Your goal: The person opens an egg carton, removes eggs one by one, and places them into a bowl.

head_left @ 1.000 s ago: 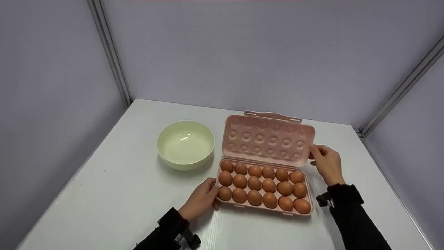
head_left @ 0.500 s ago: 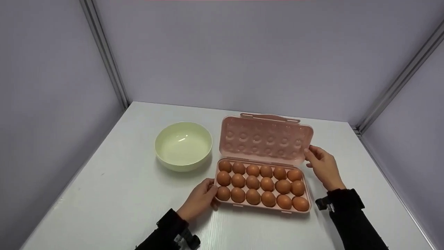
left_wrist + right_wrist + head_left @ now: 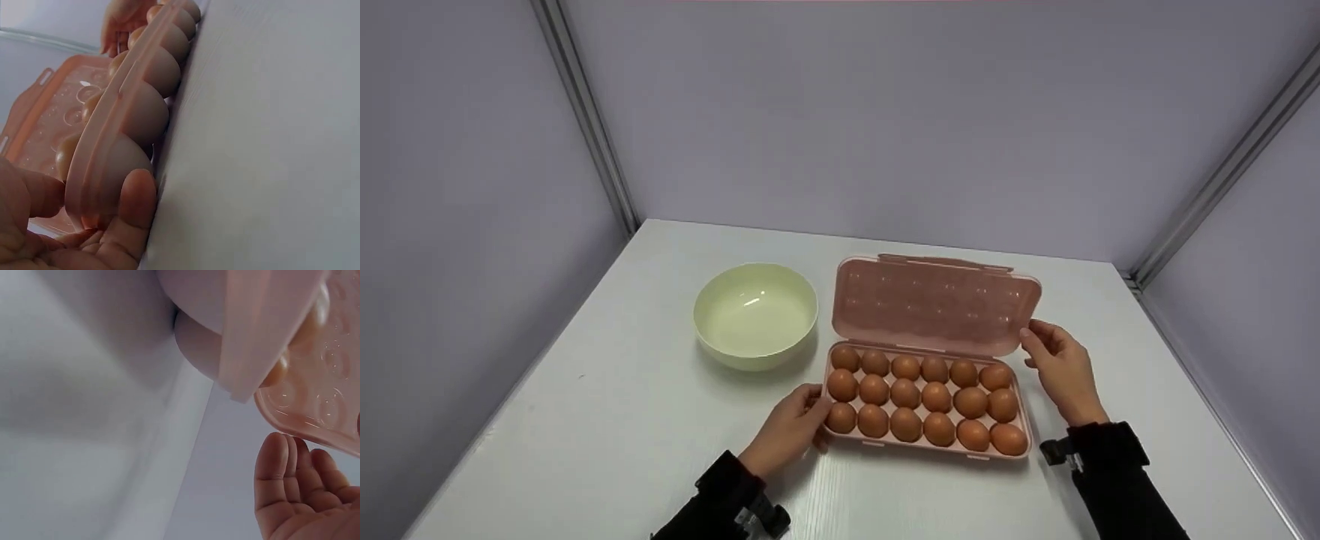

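Note:
A pink egg carton (image 3: 926,444) lies on the white table with its lid (image 3: 934,304) raised and leaning back. Rows of brown eggs (image 3: 905,424) fill the base. My left hand (image 3: 786,431) grips the base's left end; in the left wrist view, the thumb (image 3: 42,194) lies at the upper rim and a finger (image 3: 138,197) reaches beneath the egg cups. At the lid's right edge, my right hand (image 3: 1063,367) pinches the rim between thumb and fingers. The right wrist view shows those fingers (image 3: 273,467) against the lid's edge, the thumb mostly cut off.
A pale green bowl (image 3: 756,315) stands on the table (image 3: 607,390) left of the carton. Grey panels (image 3: 870,112) wall the table in at the back and both sides. A carrying handle (image 3: 945,262) sticks out from the lid's far edge.
The lid has tilted up a little toward me, with my right hand at its edge. My left hand keeps its hold on the base. The head view has shifted slightly.

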Motion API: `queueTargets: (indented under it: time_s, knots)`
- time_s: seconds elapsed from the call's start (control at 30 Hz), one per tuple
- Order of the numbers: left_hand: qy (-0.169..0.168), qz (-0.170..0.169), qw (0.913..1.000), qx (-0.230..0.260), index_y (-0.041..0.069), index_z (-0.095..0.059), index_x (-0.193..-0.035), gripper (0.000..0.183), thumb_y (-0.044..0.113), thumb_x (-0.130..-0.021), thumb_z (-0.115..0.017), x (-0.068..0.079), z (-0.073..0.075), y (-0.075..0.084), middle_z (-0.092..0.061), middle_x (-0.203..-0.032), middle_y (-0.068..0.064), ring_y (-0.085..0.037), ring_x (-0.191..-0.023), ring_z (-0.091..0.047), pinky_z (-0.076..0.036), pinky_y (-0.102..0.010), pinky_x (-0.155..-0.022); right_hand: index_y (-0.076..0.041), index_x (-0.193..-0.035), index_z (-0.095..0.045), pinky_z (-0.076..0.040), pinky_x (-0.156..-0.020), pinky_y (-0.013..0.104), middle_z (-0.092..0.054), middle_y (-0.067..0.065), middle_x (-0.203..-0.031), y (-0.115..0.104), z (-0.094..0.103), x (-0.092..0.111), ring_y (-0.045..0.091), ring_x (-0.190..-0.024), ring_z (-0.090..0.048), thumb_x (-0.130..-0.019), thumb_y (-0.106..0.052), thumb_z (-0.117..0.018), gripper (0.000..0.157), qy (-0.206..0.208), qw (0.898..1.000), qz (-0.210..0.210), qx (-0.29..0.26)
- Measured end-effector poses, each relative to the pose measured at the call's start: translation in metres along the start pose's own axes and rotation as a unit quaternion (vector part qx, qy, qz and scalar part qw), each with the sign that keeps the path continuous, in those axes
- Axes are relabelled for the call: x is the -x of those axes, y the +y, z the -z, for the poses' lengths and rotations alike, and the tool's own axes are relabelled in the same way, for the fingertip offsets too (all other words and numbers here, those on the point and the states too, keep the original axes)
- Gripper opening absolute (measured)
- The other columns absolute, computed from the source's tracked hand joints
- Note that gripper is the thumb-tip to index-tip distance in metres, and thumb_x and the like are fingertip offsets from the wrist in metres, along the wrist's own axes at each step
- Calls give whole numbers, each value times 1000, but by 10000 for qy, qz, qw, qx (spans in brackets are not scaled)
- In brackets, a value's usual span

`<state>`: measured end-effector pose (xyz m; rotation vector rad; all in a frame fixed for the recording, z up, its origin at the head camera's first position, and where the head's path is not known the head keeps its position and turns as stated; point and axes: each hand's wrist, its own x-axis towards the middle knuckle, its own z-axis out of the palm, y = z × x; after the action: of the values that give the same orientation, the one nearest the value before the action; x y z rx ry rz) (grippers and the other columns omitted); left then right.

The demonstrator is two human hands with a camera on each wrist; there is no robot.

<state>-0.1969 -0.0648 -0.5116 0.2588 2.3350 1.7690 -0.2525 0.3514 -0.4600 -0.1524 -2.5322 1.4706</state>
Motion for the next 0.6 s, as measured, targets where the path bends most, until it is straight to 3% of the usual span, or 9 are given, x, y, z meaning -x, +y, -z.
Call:
queueTargets:
  time_s: [0.1, 0.2, 0.3, 0.37, 0.47, 0.53, 0.6]
  knots:
    - [572, -448, 9937, -858, -4, -56, -143, 55, 37, -107, -63, 2, -3, 5, -66, -133, -20, -28, -100, -70, -58, -45, -89, -1, -150, -55, -51, -84, 10, -65, 20, -142, -3, 0, 8, -6, -102, -59, -109, -41, -58, 58, 433, 9989, 78, 137]
    - [1135, -1023, 9697, -1908, 0, -63, -134, 52, 37, -99, -74, 6, -7, 11, -64, -132, -17, -29, -114, -65, -55, -48, -98, -2, -146, -58, -45, -85, 8, -67, 17, -139, -11, 0, 21, -6, -102, -56, -108, -37, -61, 52, 864, 9953, 292, 332]
    - [1205, -1357, 9473, -2641, 5, -69, -121, 44, 34, -91, -83, 10, -12, 17, -64, -117, -10, -23, -104, -62, -55, -44, -89, -3, -142, -62, -43, -87, 9, -70, 16, -134, -24, -4, 37, -5, -102, -56, -107, -32, -64, 45, 1011, 9915, 677, 459]
    - [1078, -1473, 9363, -3000, 8, -70, -114, 38, 32, -89, -85, 11, -15, 20, -64, -109, -6, -20, -98, -59, -53, -40, -81, -5, -139, -65, -45, -85, 11, -73, 13, -128, -35, -10, 48, -1, -99, -59, -106, -29, -66, 40, 825, 9904, 989, 510]
    - [798, -1496, 9287, -3299, 11, -70, -108, 34, 33, -88, -87, 10, -18, 24, -62, -100, -2, -18, -89, -55, -47, -36, -73, -7, -129, -71, -51, -79, 17, -76, 7, -114, -48, -25, 65, 4, -92, -63, -103, -21, -72, 29, 262, 9853, 1589, 573]
    - [650, -1454, 9280, -3367, 13, -69, -105, 30, 32, -90, -86, 8, -19, 27, -60, -95, 0, -17, -84, -54, -46, -35, -71, -8, -122, -74, -55, -75, 21, -76, 2, -108, -54, -38, 75, 6, -88, -64, -100, -14, -75, 23, -177, 9774, 2017, 603]
    - [547, -1452, 9260, -3442, 14, -67, -101, 27, 30, -91, -85, 6, -20, 31, -58, -91, 1, -16, -79, -54, -46, -34, -69, -9, -115, -76, -56, -69, 25, -75, -3, -100, -55, -51, 83, 4, -82, -64, -96, -9, -78, 19, -445, 9619, 2623, 625]
